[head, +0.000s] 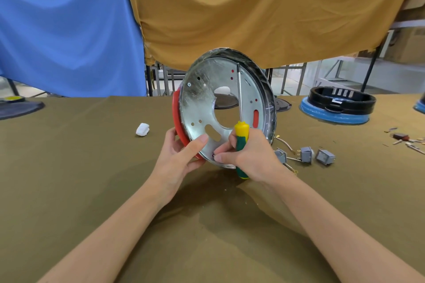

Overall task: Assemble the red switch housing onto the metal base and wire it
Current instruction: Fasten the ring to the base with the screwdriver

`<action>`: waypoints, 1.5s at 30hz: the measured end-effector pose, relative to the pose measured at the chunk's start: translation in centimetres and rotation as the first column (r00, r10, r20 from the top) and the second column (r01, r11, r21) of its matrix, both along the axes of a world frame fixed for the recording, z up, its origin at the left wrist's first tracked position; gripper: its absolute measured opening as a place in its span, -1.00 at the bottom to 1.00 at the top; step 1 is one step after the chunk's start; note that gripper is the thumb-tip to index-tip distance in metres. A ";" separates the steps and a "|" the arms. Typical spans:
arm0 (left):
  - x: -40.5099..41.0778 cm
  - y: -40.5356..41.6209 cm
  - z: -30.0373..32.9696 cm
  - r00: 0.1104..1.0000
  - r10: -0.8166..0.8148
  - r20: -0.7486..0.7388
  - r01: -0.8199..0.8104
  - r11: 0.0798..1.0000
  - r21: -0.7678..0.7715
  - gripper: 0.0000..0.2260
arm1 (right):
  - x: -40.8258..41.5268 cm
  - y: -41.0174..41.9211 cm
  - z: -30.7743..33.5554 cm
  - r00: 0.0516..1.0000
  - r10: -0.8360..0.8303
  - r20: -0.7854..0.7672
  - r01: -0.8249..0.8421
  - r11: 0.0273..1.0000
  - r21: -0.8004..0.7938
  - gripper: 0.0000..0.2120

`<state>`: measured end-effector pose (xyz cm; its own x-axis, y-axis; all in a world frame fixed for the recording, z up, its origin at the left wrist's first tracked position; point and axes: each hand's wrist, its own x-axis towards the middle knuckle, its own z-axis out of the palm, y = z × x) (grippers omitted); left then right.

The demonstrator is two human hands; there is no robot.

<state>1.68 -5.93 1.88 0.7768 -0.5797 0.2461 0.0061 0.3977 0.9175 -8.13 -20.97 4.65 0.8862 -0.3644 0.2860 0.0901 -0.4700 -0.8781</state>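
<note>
- Head view: the metal base (pixel 208 96), a round plate with a large central hole and several slots and small holes, stands tilted on its edge above the olive-covered table (pixel 92 167), its flat face turned toward the person.
- The red switch housing (pixel 177 119) sits against the back of the base, showing as a red rim along the left edge and through the slots on the right.
- The left hand (pixel 181 156) grips the lower left edge of the pair, thumb pressed flat on the metal face and fingers curled behind the red rim.
- The right hand (pixel 248 156) is closed round the handle of the yellow-and-green screwdriver (pixel 241 138), shaft pointing up across the plate; its fingertips also pinch something small at a hole near the bottom edge, probably a screw, though it is too small to tell.
- Grey switches (pixel 305 155) with short leads lie on the table just right of the base, not yet wired.
- Handling, as a judgement: the plate looks thin, stiff and light, with smooth faces and possibly sharp edges; the rim, clamping metal and red part together, looks the safest hold.
</note>
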 end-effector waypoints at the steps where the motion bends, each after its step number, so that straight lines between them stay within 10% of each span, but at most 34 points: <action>1: 0.0 0.0 0.0 1.000 0.000 0.003 0.000 1.000 0.006 -0.46 | 0.0 0.0 0.0 1.000 0.005 -0.013 -0.005 1.000 -0.004 -0.64; 14: 0.0 0.2 -0.1 0.999 0.001 0.052 -0.006 0.996 0.092 -0.32 | 0.0 0.7 -0.6 0.996 -0.054 0.064 0.070 0.958 -0.278 -0.60; 45: -0.7 0.6 -0.9 0.982 -0.036 0.185 0.008 0.988 0.153 -0.43 | 0.8 0.0 -1.9 0.972 -0.191 -0.139 0.181 0.980 -0.082 -0.77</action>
<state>0.97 -5.34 1.02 0.7120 -0.6375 0.2943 -0.1640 0.2566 0.9525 -7.33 -20.93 2.78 0.8388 -0.5106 0.1892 -0.1303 -0.5256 -0.8407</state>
